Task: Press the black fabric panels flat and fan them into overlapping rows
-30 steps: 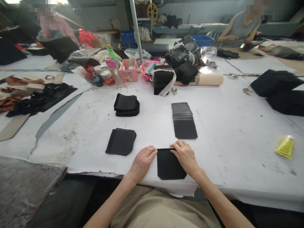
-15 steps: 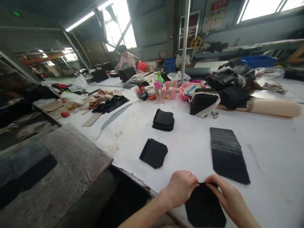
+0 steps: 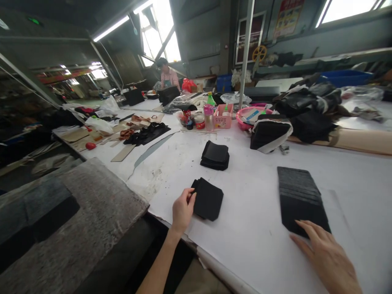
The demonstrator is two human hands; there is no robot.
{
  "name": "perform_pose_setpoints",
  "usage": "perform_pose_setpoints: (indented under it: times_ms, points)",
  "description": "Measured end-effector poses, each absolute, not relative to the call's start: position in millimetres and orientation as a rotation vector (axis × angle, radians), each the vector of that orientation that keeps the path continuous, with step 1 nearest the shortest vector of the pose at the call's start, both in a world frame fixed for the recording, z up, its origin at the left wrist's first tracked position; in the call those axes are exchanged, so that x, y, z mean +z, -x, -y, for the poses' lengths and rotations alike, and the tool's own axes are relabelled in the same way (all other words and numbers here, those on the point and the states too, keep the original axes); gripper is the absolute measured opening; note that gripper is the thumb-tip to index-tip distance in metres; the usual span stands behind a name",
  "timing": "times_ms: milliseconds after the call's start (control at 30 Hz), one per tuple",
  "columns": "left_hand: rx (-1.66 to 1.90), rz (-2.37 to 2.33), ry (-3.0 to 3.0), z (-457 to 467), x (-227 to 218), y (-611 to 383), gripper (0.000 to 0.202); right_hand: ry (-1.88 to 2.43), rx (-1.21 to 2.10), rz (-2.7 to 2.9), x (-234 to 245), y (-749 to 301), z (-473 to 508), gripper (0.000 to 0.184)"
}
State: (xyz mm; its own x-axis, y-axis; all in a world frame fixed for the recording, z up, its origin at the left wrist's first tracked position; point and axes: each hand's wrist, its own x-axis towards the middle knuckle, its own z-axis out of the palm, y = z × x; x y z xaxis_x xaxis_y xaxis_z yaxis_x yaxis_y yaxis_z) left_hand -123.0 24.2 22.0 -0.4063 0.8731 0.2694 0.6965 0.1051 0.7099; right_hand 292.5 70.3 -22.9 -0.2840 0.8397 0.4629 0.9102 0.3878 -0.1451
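Head view: left hand [image 3: 183,209] pinches small black pile [image 3: 208,199] at its 9 o'clock edge. Right hand [image 3: 327,255] open, flat, fingertips on 6 o'clock end of fanned black stack [image 3: 298,196], pile's 3 o'clock. Pieces likely light, limp, slide-prone; grip corner, thumb on top.

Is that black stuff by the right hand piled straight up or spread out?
Spread out: the black pieces overlap in a stepped row, edges showing, by the right hand.

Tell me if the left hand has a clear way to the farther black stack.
Likely yes. The left hand touches the nearer black stack, and only bare white paper lies between it and the farther stack; nothing stands in the way.
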Motion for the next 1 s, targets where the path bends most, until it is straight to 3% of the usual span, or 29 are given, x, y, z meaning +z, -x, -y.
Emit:
perform_pose_setpoints:
  times_ms: [200,300,467,600,767,867,1000]
  points:
    - [0.848,-2.557,-2.071,-21.0,-0.7,136.7,0.024,1.535,-0.306,2.207,-20.4,-286.5,-59.2,0.041]
    - [0.882,-2.533,-2.261,-16.9,2.8,125.7,0.025,1.546,-0.323,2.158,-13.7,-280.0,-54.9,0.028]
    - [1.038,-1.929,-2.47,-16.9,12.8,67.9,0.019,1.606,-0.252,1.996,-9.6,-277.7,-51.6,0.019]
    - [0.864,-1.366,-2.531,-19.3,11.5,-4.5,0.017,1.588,-0.212,2.067,-11.1,-276.3,-47.4,0.013]
    - [0.752,-1.152,-2.593,-26.1,-1.4,-62.1,0.014,1.575,-0.316,2.105,-15.9,-271.5,-49.7,0.016]
    - [0.761,-1.133,-2.668,-34.5,-6.0,-76.2,0.017,1.553,-0.054,1.94,-15.2,-273.3,-54.0,0.018]
    - [0.764,-1.158,-2.849,-55.5,-7.2,-96.2,0.037,1.518,0.398,1.433,-14.6,-282.2,-59.4,0.019]
